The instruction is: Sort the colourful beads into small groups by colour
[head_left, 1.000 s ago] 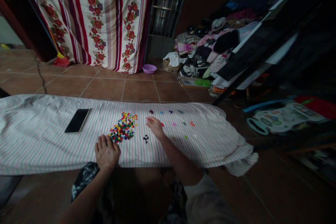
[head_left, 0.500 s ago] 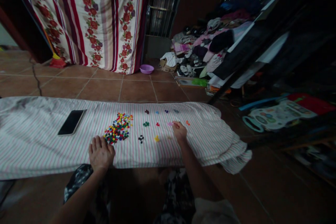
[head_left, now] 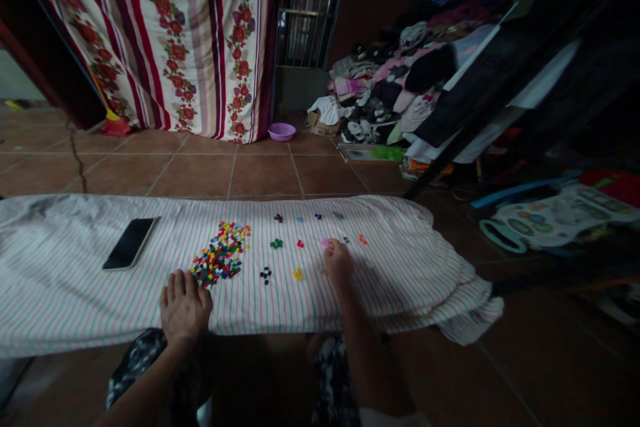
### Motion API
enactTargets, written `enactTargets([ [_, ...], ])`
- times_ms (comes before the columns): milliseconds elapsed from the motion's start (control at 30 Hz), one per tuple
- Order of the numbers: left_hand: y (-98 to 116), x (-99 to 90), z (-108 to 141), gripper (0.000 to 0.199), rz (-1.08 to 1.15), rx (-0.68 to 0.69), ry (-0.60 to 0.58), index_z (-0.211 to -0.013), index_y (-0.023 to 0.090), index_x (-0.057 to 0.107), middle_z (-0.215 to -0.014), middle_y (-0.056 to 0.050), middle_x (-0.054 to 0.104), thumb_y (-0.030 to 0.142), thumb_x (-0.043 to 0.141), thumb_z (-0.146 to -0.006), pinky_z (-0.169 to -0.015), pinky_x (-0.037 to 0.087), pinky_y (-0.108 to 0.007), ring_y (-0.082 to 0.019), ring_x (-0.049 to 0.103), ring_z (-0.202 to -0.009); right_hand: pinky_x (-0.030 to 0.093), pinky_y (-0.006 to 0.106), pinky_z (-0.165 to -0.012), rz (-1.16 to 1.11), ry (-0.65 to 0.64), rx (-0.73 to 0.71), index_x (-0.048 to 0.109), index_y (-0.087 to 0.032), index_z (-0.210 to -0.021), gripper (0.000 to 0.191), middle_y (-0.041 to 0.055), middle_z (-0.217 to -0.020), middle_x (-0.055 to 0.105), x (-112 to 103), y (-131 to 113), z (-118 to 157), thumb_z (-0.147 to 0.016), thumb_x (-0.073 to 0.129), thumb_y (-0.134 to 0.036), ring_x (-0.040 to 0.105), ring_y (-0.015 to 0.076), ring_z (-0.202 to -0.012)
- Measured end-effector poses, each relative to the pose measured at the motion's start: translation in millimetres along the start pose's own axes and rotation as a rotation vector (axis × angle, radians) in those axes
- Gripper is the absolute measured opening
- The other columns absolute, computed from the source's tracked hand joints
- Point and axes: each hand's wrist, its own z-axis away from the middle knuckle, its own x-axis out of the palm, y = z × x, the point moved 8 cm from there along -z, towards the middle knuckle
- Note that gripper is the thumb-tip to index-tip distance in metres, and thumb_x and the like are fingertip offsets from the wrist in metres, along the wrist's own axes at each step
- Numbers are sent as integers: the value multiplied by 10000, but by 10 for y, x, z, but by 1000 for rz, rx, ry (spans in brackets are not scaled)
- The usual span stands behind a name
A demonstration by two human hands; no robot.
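Note:
My left hand (head_left: 185, 305) lies flat on the striped cloth (head_left: 125, 307), its fingertips at the near edge of a mixed heap of small coloured pieces (head_left: 220, 255). Over the pink pieces (head_left: 325, 243) my right hand (head_left: 338, 259) is bent, fingers drawn together; whatever they hold is too small to make out. Small single-colour groups lie around it: green (head_left: 277, 244), red (head_left: 300, 243), black (head_left: 265, 275), yellow (head_left: 297, 273), orange (head_left: 363, 239), brown (head_left: 279, 218), purple (head_left: 318, 216), light blue (head_left: 299, 219) and grey (head_left: 339, 215).
A phone (head_left: 131, 244) lies on the cloth left of the heap. Beyond, on the tiled floor, are a purple basin (head_left: 281, 132), a floral curtain (head_left: 200, 47) and piled clothes (head_left: 390, 80). A white plastic toy (head_left: 540, 217) stands at the right.
The camera view has shifted slightly. My right hand has moved a little left and down over the pink pieces, uncovering a small grey-blue group beside it. My left hand stays by the heap.

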Motion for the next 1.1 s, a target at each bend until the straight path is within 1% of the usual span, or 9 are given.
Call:
enactTargets([
  [100, 6, -6, 0, 608, -8, 4, -4, -1269, -27, 527, -1358, -246, 497, 334, 266, -855, -1121, 276, -474, -321, 368, -1350, 426, 267, -783, 16, -45, -13, 659, -147, -1008, 298, 99, -933, 637, 34, -18, 5, -795, 451, -128, 576, 190, -853],
  [200, 2, -10, -1, 606, -9, -5, -13, -1274, -28, 523, -1353, -247, 498, 331, 269, -856, -1125, 275, -470, -319, 372, -1347, 431, 268, -798, 13, -59, -12, 650, -149, -1029, 305, 102, -958, 620, 61, 3, 2, -797, 455, -120, 567, 191, -868],
  [300, 1, -11, -3, 604, -8, -8, -18, -1277, -29, 520, -1348, -249, 501, 327, 273, -856, -1123, 278, -470, -319, 375, -1346, 441, 271, -824, -22, -42, -14, 645, -148, -1051, 329, 100, -970, 600, 91, 49, -15, -782, 457, -121, 561, 182, -847],
  [433, 10, -23, -3, 600, -16, -4, -8, -1268, -27, 531, -1346, -244, 507, 322, 261, -861, -1115, 290, -471, -326, 386, -1337, 463, 310, -850, -90, 8, -19, 643, -148, -1072, 362, 93, -952, 589, 123, 128, -65, -747, 483, -157, 550, 193, -835],
  [533, 19, -35, -3, 601, -26, -1, -3, -1271, -27, 528, -1351, -242, 505, 320, 254, -863, -1112, 293, -475, -329, 385, -1337, 467, 328, -869, -113, -18, -51, 649, -151, -1084, 373, 94, -943, 598, 177, 134, -109, -740, 509, -180, 546, 206, -863],
  [633, 25, -29, -6, 598, -26, -1, -22, -1272, -33, 525, -1355, -247, 499, 316, 268, -860, -1115, 287, -477, -332, 377, -1342, 455, 328, -899, -93, -41, -61, 663, -147, -1091, 376, 104, -957, 604, 209, 115, -141, -744, 519, -174, 544, 218, -927],
  [700, 22, -27, -9, 591, -21, -8, -29, -1270, -32, 527, -1356, -248, 498, 312, 286, -854, -1118, 283, -478, -329, 375, -1344, 451, 324, -898, -74, -55, -57, 678, -154, -1080, 370, 104, -960, 605, 222, 98, -153, -746, 517, -156, 545, 220, -941],
  [867, 23, -35, -11, 589, -18, -8, -15, -1267, -20, 534, -1357, -244, 498, 315, 285, -852, -1112, 294, -484, -327, 382, -1338, 445, 299, -873, -40, -99, -60, 694, -160, -1061, 362, 100, -944, 608, 231, 48, -159, -756, 506, -113, 560, 204, -895],
  [1100, 18, -30, -8, 599, -14, -9, -23, -1274, -30, 523, -1348, -250, 502, 318, 269, -858, -1116, 289, -477, -324, 379, -1342, 427, 270, -837, 21, -112, -51, 687, -160, -1012, 282, 94, -904, 604, 220, 19, -197, -789, 518, -123, 553, 201, -881],
])
